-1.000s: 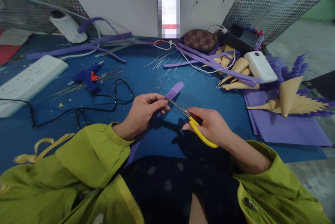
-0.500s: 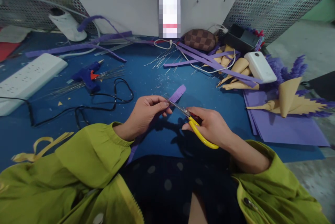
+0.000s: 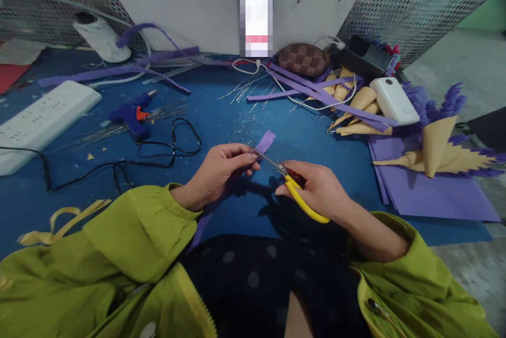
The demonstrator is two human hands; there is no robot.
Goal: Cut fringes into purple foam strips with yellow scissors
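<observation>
My left hand (image 3: 231, 166) pinches a purple crepe-paper strip (image 3: 266, 141). The strip's short end sticks out past the fingertips, and its long part trails down by my left sleeve. In my right hand (image 3: 318, 187) is a pair of scissors (image 3: 303, 203) with yellow handles. Its blades reach across to the strip, right by my left fingertips. Whether the blades are fully closed on the paper I cannot tell.
A blue glue gun (image 3: 132, 115) lies on thin wires at left, its black cord (image 3: 158, 161) looping nearby. Behind it is a white power strip (image 3: 51, 114). A phone (image 3: 256, 13) leans at the back. Purple sheets (image 3: 435, 195) and a paper-wrapped flower (image 3: 432, 148) sit at right.
The strip's free end beyond my left fingertips now looks shorter and sits further left. Both hands and the scissors stay almost in place.
</observation>
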